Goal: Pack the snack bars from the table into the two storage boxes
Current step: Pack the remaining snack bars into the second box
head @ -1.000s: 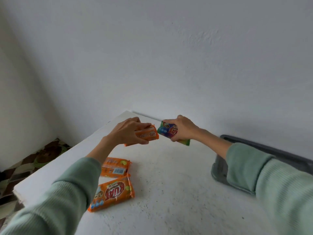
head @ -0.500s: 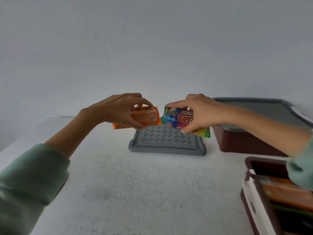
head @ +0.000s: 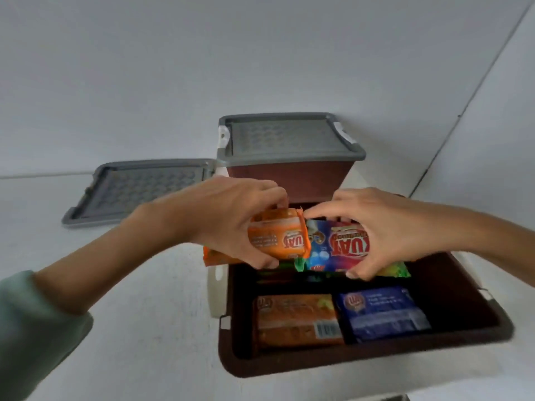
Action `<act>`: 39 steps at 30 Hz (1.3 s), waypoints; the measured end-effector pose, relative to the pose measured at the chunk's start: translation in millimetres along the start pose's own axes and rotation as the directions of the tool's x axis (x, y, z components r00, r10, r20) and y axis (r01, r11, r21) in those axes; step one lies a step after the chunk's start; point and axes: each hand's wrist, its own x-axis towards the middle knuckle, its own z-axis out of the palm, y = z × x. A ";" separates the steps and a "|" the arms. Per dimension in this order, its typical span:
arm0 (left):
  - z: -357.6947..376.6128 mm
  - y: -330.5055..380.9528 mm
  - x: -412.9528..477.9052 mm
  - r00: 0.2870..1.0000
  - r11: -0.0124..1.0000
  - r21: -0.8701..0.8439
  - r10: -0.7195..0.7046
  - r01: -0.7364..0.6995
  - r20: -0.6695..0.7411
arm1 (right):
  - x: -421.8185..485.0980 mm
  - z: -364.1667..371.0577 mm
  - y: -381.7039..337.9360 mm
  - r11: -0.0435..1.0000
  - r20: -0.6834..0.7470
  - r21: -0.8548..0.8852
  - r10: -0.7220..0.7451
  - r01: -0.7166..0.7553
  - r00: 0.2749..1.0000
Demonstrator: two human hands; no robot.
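Head view, the only one given. The open storage box (head: 362, 361) is set at the near right corner of the table (head: 130, 328). The closed storage box (head: 289, 180) is set behind it at the far edge. A loose lid (head: 139, 192) is laid flat along the far edge, left of the closed one.

An orange snack bar (head: 278, 241) is gripped by the left hand (head: 228, 221), fingers curled over it, thumb beneath, above the open box's far left rim. Whether a second orange wrapper is held behind it cannot be told. A multicoloured snack bar (head: 333, 250) is pinched by the right hand (head: 396, 227), thumb below and fingers above, over the box's far half. The two bars are touching end to end.

Handling, judged: light, film-wrapped, slippery, crushable inside. Best taken across the flat middle, not by the crimped ends.

Count: boxes two; lids two; bars in hand at least two; bars laid flat in the near half two, a packed orange bar (head: 295, 319) and a packed blue bar (head: 382, 314). Wrappers under the hands are too dark to be counted.
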 end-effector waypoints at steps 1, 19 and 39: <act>7.2 11.8 4.7 1.000 1.000 -0.004 0.017 -0.017 0.007 | -9.1 6.9 6.2 1.000 0.029 0.018 0.003 -0.004 1.000; 70.2 75.6 27.1 0.907 0.974 -0.216 0.035 0.063 0.420 | -37.8 58.9 36.5 0.998 0.319 0.038 -0.055 0.045 0.946; 0.3 -47.0 -94.8 0.886 0.881 -0.320 -0.421 0.348 -0.194 | 95.6 -24.6 -62.9 0.959 -0.108 0.057 -0.270 0.277 0.957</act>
